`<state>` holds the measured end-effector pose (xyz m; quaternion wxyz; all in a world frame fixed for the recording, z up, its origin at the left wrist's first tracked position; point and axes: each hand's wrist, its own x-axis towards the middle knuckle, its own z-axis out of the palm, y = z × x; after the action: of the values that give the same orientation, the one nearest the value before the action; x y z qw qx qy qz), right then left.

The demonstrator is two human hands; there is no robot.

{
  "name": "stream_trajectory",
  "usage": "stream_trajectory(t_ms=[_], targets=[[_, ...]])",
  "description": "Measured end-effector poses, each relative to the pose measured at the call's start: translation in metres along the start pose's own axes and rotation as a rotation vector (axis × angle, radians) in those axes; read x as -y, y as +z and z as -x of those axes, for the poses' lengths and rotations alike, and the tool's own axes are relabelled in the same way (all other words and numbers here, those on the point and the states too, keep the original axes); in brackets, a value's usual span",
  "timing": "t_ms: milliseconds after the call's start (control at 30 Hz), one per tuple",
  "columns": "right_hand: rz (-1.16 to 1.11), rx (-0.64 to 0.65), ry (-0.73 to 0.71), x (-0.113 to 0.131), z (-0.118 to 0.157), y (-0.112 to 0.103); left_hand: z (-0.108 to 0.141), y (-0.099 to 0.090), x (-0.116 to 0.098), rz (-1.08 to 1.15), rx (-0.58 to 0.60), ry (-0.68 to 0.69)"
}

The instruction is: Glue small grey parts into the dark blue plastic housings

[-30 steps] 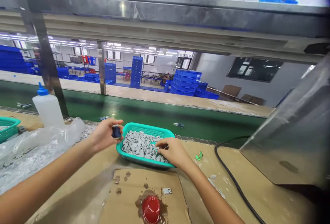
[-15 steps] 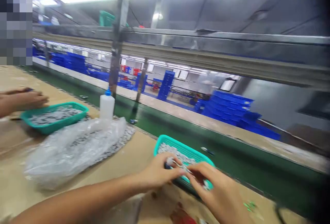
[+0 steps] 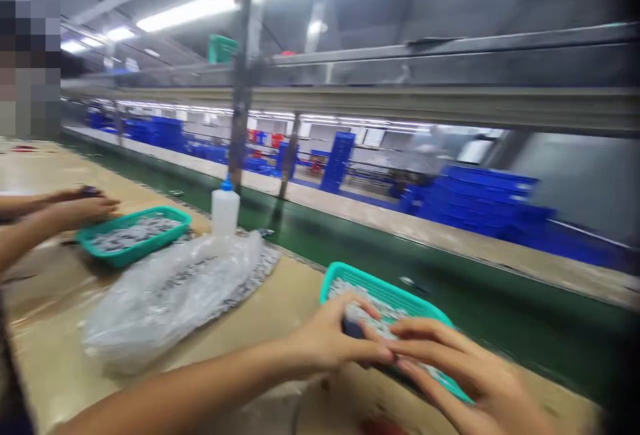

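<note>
Over the near edge of a green plastic basket [image 3: 335, 273], my left hand [image 3: 337, 338] is closed round a small part with a dark blue end [image 3: 353, 327]; its other end is blurred and partly hidden by the fingers. My right hand [image 3: 465, 365] meets the left fingertips there, its thumb and fingers brought together. Whatever lies between the right fingertips is too small and smeared to name. Many small whitish-grey pieces [image 3: 367, 301] fill the basket just behind both hands.
A clear plastic bag [image 3: 165, 301] of small pieces lies left, beside a white bottle [image 3: 225, 211] with a blue cap. Farther left, a co-worker's hands [image 3: 83, 211] are over another green basket [image 3: 130, 255]. A green conveyor belt [image 3: 310, 235] carrying a few parts runs behind the table.
The view has swung so that everything sits farther right. My right fingers have stretched out more over the left fingertips. The small part stays in my left hand.
</note>
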<state>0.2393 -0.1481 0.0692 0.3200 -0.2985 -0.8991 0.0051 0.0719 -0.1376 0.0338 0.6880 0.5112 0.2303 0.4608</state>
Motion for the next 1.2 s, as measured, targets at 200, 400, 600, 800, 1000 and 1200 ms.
stream_trajectory(t_ms=[200, 400, 600, 800, 1000, 1200], targets=[[-0.296, 0.162, 0.229, 0.034, 0.010, -0.017, 0.020, -0.002, -0.019, -0.207, 0.343, -0.136], [-0.370, 0.090, 0.183, 0.048, 0.023, -0.015, 0.028, 0.000, -0.019, -0.114, 0.422, -0.188], [-0.370, 0.002, 0.256, 0.041, 0.030, -0.007, 0.022, 0.001, -0.010, -0.062, 0.401, -0.161], [-0.420, -0.029, 0.368, 0.041, 0.033, -0.002, 0.025, 0.005, -0.009, -0.109, 0.321, -0.217], [-0.333, -0.078, 0.522, 0.036, 0.052, 0.001, 0.022, 0.006, -0.006, -0.184, 0.121, -0.358], [-0.177, -0.016, 0.555, 0.026, 0.080, 0.018, 0.014, -0.003, 0.000, 0.015, -0.113, -0.385]])
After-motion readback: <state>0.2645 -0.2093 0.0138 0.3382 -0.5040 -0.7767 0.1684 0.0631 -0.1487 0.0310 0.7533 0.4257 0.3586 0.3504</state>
